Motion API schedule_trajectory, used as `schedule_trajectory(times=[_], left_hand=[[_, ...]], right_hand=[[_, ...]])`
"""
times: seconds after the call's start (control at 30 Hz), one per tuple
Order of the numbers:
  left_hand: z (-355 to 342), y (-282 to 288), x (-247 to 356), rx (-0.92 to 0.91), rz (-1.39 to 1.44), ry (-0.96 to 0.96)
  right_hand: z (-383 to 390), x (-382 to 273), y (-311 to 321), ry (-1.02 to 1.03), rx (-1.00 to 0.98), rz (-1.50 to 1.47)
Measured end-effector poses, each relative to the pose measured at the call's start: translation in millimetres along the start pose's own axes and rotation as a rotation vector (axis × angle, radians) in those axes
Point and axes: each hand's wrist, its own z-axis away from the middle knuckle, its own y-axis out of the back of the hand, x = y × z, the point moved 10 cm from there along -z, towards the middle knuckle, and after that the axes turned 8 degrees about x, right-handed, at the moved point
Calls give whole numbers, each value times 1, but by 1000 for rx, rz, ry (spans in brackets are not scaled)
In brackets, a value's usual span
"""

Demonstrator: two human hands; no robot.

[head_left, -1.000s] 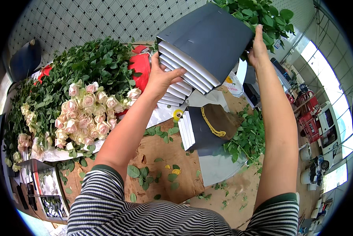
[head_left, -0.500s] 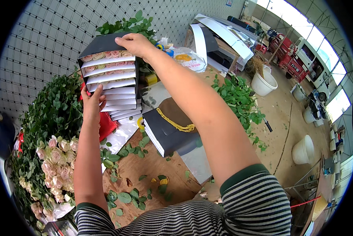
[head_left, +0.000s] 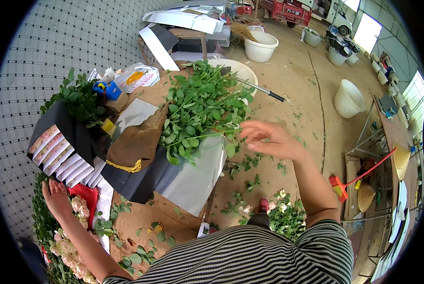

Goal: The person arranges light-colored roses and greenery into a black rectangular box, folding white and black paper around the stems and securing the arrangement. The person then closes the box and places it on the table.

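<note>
My left hand (head_left: 56, 196) is open, its fingers stretched out just below a black-wrapped bunch of pink roses (head_left: 51, 147) with white sheets between its rows. More pale pink roses (head_left: 70, 251) lie under my left forearm. My right hand (head_left: 271, 138) is raised at the right edge of the table, fingers loosely bent and apart, with nothing seen in them. Its fingertips come close to a green stem of the leafy rose stems (head_left: 197, 111); whether they touch, I cannot tell. Between my hands lie a brown cloth glove-like piece (head_left: 138, 142) with a yellow edge and black wrapping sheets (head_left: 141, 182).
Loose leaves litter the wooden table (head_left: 174, 225). A blue tape dispenser (head_left: 108, 90) stands at the back. On the floor are white buckets (head_left: 261, 47), cut stems with white roses (head_left: 283, 215) and a red broom (head_left: 339, 188). A dark-handled pole (head_left: 268, 93) sticks out past the leaves.
My view has turned right. My right hand has let go of the black-wrapped bunch's top and swung right to the leafy stems. My left hand has come off the bunch's lower part.
</note>
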Motion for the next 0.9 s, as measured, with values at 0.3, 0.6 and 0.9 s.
schedule_trajectory(times=[0.3,0.6,0.9], left_hand=[[364,-370,-196,-964,3,324],[656,-449,-440,-1572,-614,1237],[688,-512,-612,-1022,-645,1508]], right_hand=[[215,167,317,-280,948,-152],[246,267,408,-520,632,43],[130,398,584,-618,546,-3]])
